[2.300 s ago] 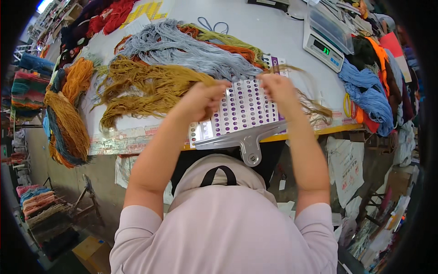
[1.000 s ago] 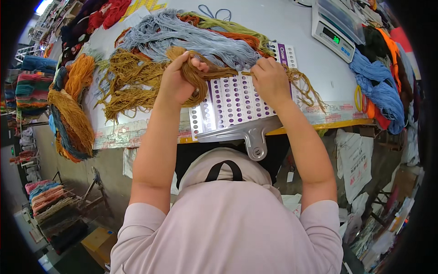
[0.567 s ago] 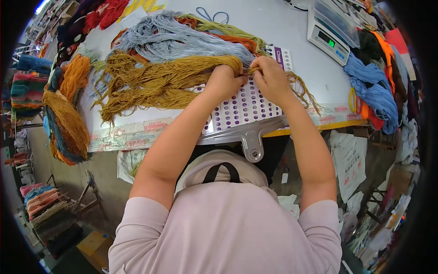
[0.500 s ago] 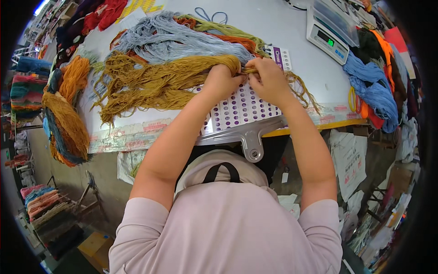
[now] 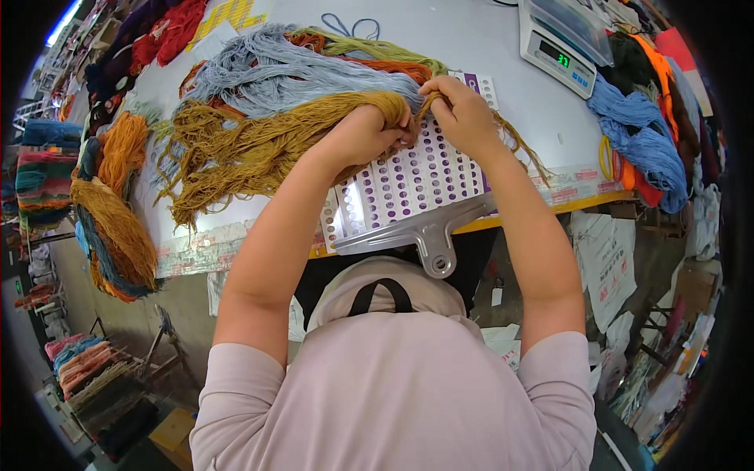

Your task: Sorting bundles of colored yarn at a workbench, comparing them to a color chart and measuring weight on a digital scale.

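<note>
A mustard-yellow yarn hank (image 5: 259, 137) lies across the table, its looped end bunched at the right. My left hand (image 5: 363, 135) is closed around that end, fingers curled in the strands. Just to its right, my right hand (image 5: 465, 119) pinches a thin bundle of the same yarn, which stretches between the two hands. Loose mustard strands (image 5: 525, 149) trail beyond my right hand. Beneath my hands lies a white board with rows of purple dots (image 5: 416, 184), held by a wide metal clip (image 5: 420, 235) at the table's near edge.
Pale blue yarn (image 5: 290, 67) is heaped behind the mustard hank, with rust and green yarn under it. A digital scale (image 5: 561, 55) stands at the far right, near blue hanks (image 5: 640, 133). Orange yarn (image 5: 126, 149) hangs over the left edge.
My right hand has moved slightly away from my left, up and to the far side, drawing out the thin yarn between them. My left hand has shifted a little left and nearer.
</note>
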`<state>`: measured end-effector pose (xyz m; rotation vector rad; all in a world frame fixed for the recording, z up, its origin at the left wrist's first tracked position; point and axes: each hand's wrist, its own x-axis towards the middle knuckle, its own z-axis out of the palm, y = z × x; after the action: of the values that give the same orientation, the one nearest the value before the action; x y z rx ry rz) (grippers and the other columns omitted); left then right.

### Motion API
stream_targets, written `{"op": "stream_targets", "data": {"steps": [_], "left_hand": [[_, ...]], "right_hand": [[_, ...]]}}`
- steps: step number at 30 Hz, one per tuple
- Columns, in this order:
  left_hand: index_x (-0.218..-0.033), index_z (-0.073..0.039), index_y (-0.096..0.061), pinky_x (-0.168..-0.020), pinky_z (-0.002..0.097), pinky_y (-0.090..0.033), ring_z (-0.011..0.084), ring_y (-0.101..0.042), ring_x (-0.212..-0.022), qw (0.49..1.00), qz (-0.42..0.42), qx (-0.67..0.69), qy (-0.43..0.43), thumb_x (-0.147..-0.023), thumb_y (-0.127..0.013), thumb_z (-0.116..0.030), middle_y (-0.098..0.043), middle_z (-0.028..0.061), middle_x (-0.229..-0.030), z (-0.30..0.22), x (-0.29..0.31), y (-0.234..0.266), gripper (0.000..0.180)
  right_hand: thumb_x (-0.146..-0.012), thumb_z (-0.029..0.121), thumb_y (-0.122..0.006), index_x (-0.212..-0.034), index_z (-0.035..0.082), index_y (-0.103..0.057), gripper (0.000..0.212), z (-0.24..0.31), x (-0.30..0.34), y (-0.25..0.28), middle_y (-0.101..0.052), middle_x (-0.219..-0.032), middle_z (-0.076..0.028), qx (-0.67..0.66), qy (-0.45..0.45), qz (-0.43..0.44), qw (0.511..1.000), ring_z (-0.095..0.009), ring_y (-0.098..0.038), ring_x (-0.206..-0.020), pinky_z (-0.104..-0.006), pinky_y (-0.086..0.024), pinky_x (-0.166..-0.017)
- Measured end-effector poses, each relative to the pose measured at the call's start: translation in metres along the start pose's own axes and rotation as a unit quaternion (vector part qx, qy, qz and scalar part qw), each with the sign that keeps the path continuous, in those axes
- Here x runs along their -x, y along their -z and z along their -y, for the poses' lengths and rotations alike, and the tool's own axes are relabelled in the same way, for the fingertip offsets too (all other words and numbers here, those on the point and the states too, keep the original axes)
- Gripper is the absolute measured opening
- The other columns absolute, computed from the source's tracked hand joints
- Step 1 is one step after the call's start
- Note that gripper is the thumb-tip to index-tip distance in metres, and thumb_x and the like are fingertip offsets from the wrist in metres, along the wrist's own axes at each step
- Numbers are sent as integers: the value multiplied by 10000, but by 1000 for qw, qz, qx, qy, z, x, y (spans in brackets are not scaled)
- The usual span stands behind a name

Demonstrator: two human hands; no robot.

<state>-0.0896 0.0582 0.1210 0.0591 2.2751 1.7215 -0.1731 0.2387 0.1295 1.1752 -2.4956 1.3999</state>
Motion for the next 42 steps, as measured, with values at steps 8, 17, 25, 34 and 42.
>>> {"op": "stream_targets", "data": {"steps": [8, 17, 25, 34, 42], "left_hand": [[-926, 11, -493, -598, 248, -542, 188, -685, -770, 995, 13, 61, 83, -862, -495, 49, -637, 119, -925, -4, -6, -6, 74], [-861, 12, -513, -558, 239, -510, 145, -665, -683, 990, -62, 52, 114, -822, -570, 18, -640, 94, -794, -12, -7, -17, 69], [-769, -2, -535, -600, 308, -441, 140, -501, -603, 987, -157, -43, 13, -752, -668, -105, -553, 70, -648, 1, 0, -10, 170], [-901, -80, -443, -547, 240, -426, 105, -495, -599, 969, -187, 157, 38, -893, -566, -91, -481, 9, -714, -23, 63, 32, 123], [-933, -97, -466, -415, 207, -274, 53, -339, -443, 925, -183, 329, 50, -918, -523, -96, -457, 7, -699, -8, 107, 80, 59]], "right_hand": [[-860, 127, -572, -997, 98, -639, 155, -28, -58, 57, -637, -870, -88, 200, 56, 25, 978, -239, -618, -770, -305, -480, -700], [-704, 188, -777, -1154, 33, -602, 507, -120, -67, 203, -643, -966, -62, 157, -213, 121, 957, -116, -581, -870, -267, -469, -764], [-796, -9, -530, -978, 45, -653, 226, -1, 35, 50, -623, -811, -48, -49, -186, 73, 979, -130, -585, -764, -261, -480, -706], [-830, 149, -617, -911, 83, -660, 113, -4, 45, -34, -613, -876, -94, 75, -101, 6, 992, -297, -610, -765, -375, -486, -678], [-812, 190, -618, -887, 94, -674, 134, -4, 41, -37, -620, -881, -100, 88, -139, 23, 986, -321, -610, -811, -416, -493, -706]]}}
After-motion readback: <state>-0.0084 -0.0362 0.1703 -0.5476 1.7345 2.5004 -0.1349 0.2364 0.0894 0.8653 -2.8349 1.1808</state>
